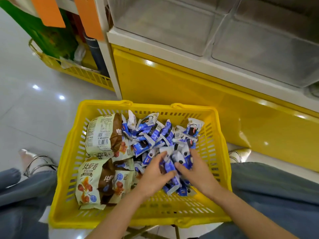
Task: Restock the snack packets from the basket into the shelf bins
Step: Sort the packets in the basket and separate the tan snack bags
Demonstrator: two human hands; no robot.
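A yellow plastic basket (217, 171) sits on the floor between my knees. Its right half holds a heap of several small blue-and-white snack packets (155, 133). Its left half holds large cream-and-brown snack bags (100, 133). My left hand (153, 176) and my right hand (195, 171) both reach into the near part of the heap, fingers curled around blue packets (170, 167) between them. Clear plastic shelf bins (165, 23) stand empty on the shelf above the basket.
A yellow cabinet front (172, 83) runs under the white shelf edge, right behind the basket. A second yellow basket (81, 73) with green bags stands at the far left by the shelf post. Glossy grey floor tiles lie to the left.
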